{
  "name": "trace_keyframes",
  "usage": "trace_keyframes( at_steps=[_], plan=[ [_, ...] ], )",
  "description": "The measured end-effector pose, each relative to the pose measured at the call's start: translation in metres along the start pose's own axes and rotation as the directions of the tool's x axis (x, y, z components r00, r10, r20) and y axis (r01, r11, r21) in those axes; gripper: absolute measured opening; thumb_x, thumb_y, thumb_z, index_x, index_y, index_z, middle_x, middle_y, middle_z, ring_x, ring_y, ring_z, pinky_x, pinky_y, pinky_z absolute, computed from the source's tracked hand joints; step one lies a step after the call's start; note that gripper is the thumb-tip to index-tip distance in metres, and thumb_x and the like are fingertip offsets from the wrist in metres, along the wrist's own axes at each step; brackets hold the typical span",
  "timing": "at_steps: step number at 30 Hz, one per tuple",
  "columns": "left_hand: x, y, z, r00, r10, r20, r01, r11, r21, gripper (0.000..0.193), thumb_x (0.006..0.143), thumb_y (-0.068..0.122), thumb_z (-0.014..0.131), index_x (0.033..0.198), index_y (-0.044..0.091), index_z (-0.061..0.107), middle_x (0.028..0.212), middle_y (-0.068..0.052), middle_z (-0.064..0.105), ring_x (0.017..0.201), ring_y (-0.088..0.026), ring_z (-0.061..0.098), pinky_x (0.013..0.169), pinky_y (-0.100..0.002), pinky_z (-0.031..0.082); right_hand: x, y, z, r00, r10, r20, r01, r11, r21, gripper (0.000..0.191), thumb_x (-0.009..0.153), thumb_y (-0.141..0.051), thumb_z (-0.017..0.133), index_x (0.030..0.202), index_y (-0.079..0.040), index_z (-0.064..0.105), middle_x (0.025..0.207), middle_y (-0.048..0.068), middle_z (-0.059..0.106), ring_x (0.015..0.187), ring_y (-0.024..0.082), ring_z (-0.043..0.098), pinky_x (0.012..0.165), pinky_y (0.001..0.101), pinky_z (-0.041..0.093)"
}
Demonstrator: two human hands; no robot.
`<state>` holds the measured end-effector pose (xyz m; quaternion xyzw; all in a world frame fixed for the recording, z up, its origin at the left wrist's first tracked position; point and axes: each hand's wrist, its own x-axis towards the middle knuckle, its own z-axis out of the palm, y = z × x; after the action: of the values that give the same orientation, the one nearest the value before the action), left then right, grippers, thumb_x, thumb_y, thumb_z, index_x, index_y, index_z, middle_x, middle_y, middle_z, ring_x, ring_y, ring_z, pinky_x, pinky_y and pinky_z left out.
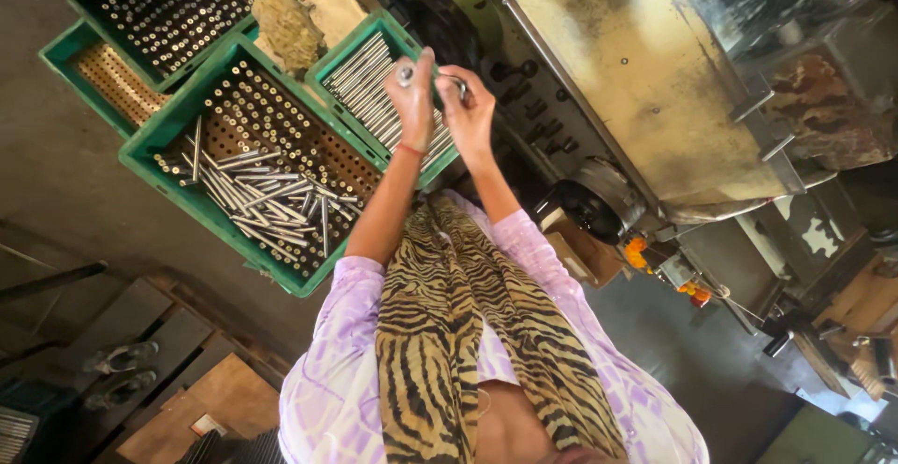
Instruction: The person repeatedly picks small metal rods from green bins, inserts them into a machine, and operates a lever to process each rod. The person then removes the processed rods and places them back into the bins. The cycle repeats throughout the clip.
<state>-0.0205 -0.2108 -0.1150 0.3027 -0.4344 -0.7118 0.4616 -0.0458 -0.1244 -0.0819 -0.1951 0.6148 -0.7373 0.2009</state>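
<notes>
A: Over the crate (369, 48) of rods, what's each hand doing?
B: Left hand (413, 94) pinches a steel rod (406, 74); right hand (468, 108) is pressed around a small metal piece (456, 80) beside it.

I'm in a metalworking shop. Green crates (178, 160) beside the big stained machine (645, 80) hold steel rods (271, 197), some standing in perforated racks. Next to the machine sit a chuck (594, 207), levers, oily metal parts and a grimy concrete floor (56, 174).
</notes>
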Motion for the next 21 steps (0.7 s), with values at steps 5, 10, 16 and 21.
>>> trace_keyframes(
  at_steps=[5,10,16,21],
  plan=[
    [0.004,0.012,-0.003,0.922,-0.082,0.378,0.020,0.986,0.164,0.024,0.102,0.028,0.069,0.097,0.005,0.062,0.080,0.005,0.062,0.070,-0.006,0.053,0.059,-0.027,0.042,0.009,-0.006,0.005,0.977,0.008,-0.214,0.013,0.995,0.094,0.023,0.099,-0.017,0.073,0.115,-0.001,0.071,0.078,0.001,0.064,0.051,0.005,0.047,0.044,0.0240,0.035],
    [0.005,-0.005,-0.031,0.859,-0.263,0.440,-0.279,0.479,0.832,0.040,0.096,0.037,0.074,0.111,0.000,0.065,0.088,-0.014,0.068,0.084,-0.031,0.067,0.077,-0.043,0.051,0.023,-0.025,-0.021,0.909,-0.102,-0.405,0.262,0.894,0.363,0.020,0.099,-0.016,0.071,0.113,-0.001,0.068,0.087,-0.002,0.064,0.048,0.007,0.045,0.044,0.0284,0.038],
    [0.035,-0.028,-0.066,0.862,-0.076,0.501,-0.494,0.093,0.864,0.072,0.084,0.033,0.078,0.138,-0.005,0.050,0.131,-0.029,0.054,0.122,-0.046,0.050,0.104,-0.055,0.041,-0.007,-0.025,-0.099,0.815,-0.199,-0.545,0.353,0.915,0.193,0.020,0.104,-0.016,0.071,0.115,0.001,0.067,0.067,-0.004,0.048,0.047,0.003,0.035,0.044,0.0264,0.034],
    [0.002,-0.039,-0.067,0.740,-0.597,0.310,-0.388,-0.003,0.922,0.119,0.055,0.054,0.097,0.140,-0.007,0.038,0.147,-0.028,0.040,0.135,-0.056,0.034,0.098,-0.061,0.039,-0.060,0.001,-0.130,0.791,-0.097,-0.604,0.216,0.968,0.127,0.021,0.102,-0.016,0.072,0.116,-0.001,0.067,0.073,-0.003,0.051,0.047,0.004,0.036,0.045,0.0253,0.034]
  ],
)
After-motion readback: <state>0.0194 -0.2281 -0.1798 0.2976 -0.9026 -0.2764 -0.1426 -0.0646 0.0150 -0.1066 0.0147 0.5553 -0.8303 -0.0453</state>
